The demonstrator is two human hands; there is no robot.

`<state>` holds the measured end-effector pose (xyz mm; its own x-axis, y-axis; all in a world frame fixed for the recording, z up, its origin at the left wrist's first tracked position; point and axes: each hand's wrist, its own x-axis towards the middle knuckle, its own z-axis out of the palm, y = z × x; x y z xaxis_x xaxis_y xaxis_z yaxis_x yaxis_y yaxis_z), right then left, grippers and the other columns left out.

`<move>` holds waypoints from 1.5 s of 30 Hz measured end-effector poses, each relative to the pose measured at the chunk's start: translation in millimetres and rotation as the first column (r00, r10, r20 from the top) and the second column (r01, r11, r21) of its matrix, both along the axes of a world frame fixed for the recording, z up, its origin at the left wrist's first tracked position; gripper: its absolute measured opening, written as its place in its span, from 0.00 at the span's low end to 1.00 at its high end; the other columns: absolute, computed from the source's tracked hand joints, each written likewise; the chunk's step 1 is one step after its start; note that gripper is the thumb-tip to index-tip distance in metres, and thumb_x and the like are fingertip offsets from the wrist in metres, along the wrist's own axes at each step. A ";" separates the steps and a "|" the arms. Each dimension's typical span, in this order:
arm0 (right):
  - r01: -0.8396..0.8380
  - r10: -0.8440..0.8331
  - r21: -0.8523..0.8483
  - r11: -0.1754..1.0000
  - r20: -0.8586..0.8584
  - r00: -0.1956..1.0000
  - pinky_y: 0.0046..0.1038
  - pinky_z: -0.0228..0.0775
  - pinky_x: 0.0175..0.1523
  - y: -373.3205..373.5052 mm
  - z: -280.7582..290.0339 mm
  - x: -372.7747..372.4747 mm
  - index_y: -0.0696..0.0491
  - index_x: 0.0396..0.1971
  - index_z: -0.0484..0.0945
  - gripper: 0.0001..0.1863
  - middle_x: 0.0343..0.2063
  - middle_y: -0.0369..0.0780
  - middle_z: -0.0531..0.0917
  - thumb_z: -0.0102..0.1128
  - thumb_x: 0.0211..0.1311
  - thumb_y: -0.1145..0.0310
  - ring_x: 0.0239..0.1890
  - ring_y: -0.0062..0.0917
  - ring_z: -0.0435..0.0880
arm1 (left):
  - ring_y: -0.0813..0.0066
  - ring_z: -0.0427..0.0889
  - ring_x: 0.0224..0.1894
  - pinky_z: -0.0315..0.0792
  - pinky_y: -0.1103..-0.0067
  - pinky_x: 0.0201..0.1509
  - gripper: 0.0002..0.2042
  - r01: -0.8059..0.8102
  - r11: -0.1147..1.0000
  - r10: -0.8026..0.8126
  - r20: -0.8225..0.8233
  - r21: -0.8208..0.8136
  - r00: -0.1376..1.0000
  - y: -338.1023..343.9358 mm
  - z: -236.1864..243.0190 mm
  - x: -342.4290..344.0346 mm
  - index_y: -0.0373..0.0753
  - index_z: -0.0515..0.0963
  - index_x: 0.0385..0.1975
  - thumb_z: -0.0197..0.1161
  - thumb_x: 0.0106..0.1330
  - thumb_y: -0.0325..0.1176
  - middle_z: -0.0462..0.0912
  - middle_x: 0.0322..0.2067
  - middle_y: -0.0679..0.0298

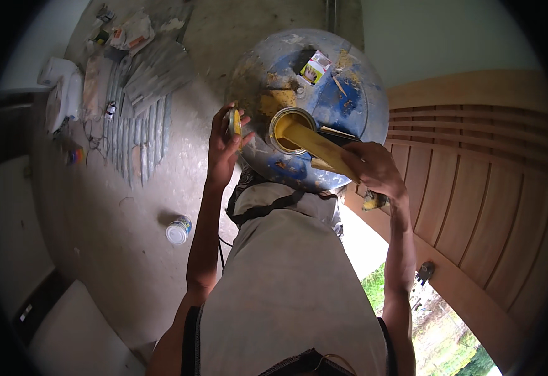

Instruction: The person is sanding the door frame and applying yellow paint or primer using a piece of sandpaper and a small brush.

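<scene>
My left hand (221, 150) grips a small round tin lid (234, 123) by its edge, its yellow-smeared face turned toward the can. In my right hand (377, 168) is a flat, yellow-coated stick (319, 146), slanting down so its far end is inside the open can (272, 135). Yellow paint or paste coats the can's inside. The can stands on a round, stained blue-grey drum top (258, 160). Below my right hand shows a yellow and dark lump (374, 200); whether the hand holds it is unclear.
A small box (315, 67) and a thin wooden stick (339, 86) lie farther back on the drum. A slatted wooden door (449, 182) stands close on the right. On the floor are a white-lidded tub (178, 232) and corrugated sheets (130, 141) with clutter.
</scene>
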<state>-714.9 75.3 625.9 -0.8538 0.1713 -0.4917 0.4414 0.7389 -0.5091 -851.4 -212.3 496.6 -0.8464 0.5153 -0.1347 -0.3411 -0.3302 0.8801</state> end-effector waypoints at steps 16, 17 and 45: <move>0.180 -0.367 -0.742 0.646 -0.094 0.926 0.23 0.70 0.39 6.2 -97.7 65.1 0.64 0.48 0.80 0.31 0.31 0.34 0.81 0.76 0.50 0.57 0.33 0.17 0.77 | 0.55 0.65 0.70 0.64 0.55 0.69 0.37 -0.066 0.994 0.063 -0.038 -0.089 0.997 -1.9 4.1 17.3 0.47 0.54 0.74 0.64 0.66 0.39 0.65 0.66 0.54; 0.213 -0.410 -0.763 0.610 -0.074 0.909 0.22 0.68 0.41 1.2 -104.9 65.9 0.63 0.51 0.80 0.34 0.31 0.36 0.81 0.72 0.50 0.53 0.35 0.17 0.76 | 0.53 0.65 0.70 0.63 0.53 0.70 0.37 -0.082 0.989 0.075 -0.060 -0.123 0.995 -2.2 6.5 19.4 0.47 0.53 0.74 0.62 0.66 0.42 0.65 0.67 0.52; 0.146 -0.348 -0.897 0.417 -0.010 0.937 0.21 0.73 0.40 18.6 -144.3 77.9 0.62 0.54 0.79 0.26 0.32 0.39 0.87 0.60 0.71 0.53 0.34 0.19 0.84 | 0.62 0.68 0.67 0.68 0.62 0.66 0.43 -0.183 0.970 0.187 0.006 -0.157 0.982 -12.7 11.4 69.8 0.47 0.57 0.73 0.71 0.59 0.46 0.67 0.65 0.59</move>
<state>-637.1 93.9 481.6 -0.9309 -0.0442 -0.3626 0.3604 -0.2731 -0.8919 -781.6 -225.0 508.0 -0.9213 0.3215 -0.2188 -0.3054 -0.2497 0.9189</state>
